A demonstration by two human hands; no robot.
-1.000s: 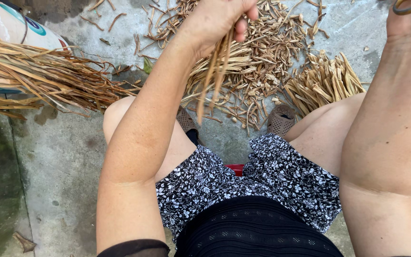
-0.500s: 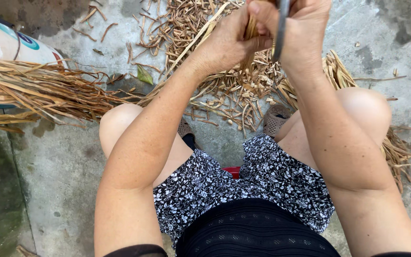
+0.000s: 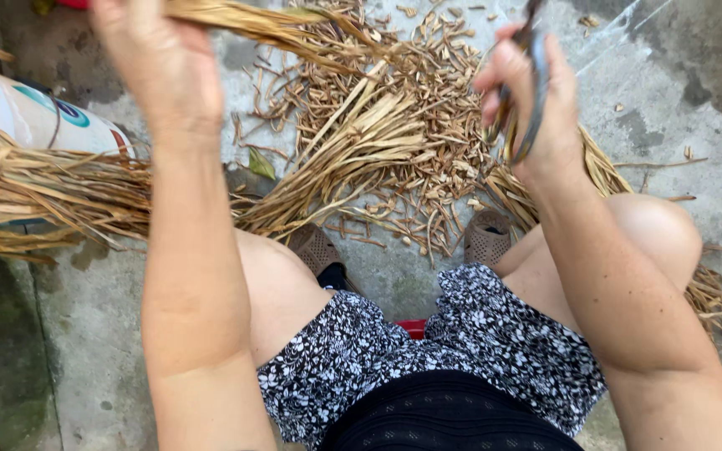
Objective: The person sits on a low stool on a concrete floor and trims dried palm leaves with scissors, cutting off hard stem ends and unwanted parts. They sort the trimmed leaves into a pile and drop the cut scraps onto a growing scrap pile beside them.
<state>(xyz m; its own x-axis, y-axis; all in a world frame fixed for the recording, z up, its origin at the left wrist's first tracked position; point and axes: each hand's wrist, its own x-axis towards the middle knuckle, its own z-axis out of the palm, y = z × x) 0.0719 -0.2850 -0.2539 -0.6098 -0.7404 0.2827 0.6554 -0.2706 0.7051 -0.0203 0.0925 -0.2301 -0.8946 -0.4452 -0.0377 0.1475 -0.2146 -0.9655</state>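
Observation:
My left hand [image 3: 156,63] is raised at the upper left and grips a small bunch of dry straw-coloured stalks [image 3: 282,29] that points right. My right hand [image 3: 528,104] is at the upper right, closed around a dark curved blade tool [image 3: 535,83]. Below both hands a heap of short cut stalk pieces [image 3: 394,142] lies on the concrete floor [image 3: 670,92]. I sit low with my knees apart, in patterned shorts, my feet in brown slippers [image 3: 488,236].
A large tied bundle of long dry stalks [image 3: 43,196] lies at the left, over a white sack [image 3: 27,117]. More stalks [image 3: 708,292] lie behind my right knee. A red seat edge [image 3: 412,327] shows between my legs.
My hands have drawn apart: the left moved up and left with the bunch, the right moved right with the blade. The view has tilted slightly.

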